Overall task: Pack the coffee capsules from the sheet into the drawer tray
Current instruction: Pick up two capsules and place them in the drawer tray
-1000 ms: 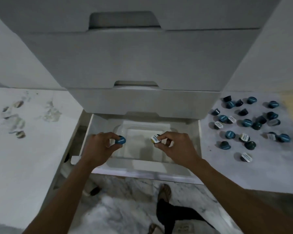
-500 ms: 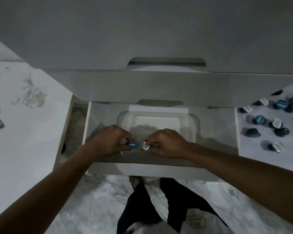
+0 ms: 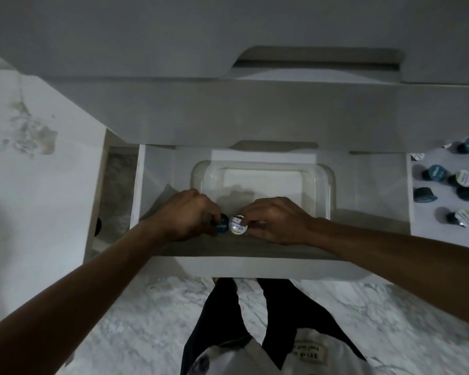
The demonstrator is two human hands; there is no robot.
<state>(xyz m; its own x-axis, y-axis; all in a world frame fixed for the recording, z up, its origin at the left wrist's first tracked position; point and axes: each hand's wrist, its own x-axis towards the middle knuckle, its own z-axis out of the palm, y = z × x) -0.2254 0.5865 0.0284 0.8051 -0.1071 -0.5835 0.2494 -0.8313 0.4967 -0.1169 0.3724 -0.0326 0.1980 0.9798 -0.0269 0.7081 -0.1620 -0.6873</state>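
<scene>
**Head view: two capsules held low in the tray, and they could tip or knock**

Closest to us are dark trouser legs (image 3: pixel 228 307) on a marble floor (image 3: pixel 146 307). Both bare arms reach forward over the front wall of the open drawer (image 3: pixel 255 266).

The left hand (image 3: pixel 186 215) is curled and pinches a blue capsule (image 3: pixel 222 227) with its fingertips. The right hand (image 3: pixel 275 219) is curled too and pinches a white-topped capsule (image 3: pixel 238 225). The two capsules sit side by side, touching or almost touching, at the near edge of the clear tray (image 3: pixel 328 185). I cannot tell if they rest on the tray floor yet or hang just above it.

The rest of the tray looks bare, so I think the packing has only just begun.

What could go wrong? If the fingers let go too high, a capsule could roll onto its side or bounce away. The capsules are so close that one hand pulling back could bump the other one over. The tray is light and clear, so a push from a hand could slide it on the drawer floor.

Farther off, on the right, more capsules (image 3: pixel 444 182) wait on the sheet (image 3: pixel 431 226), some blue, some white-topped. They stand near each other, so a quick grab there could knock a neighbour off the edge.

At the back, the shut drawers (image 3: pixel 255 117) hang over the tray, which leaves less room for the hands.
</scene>
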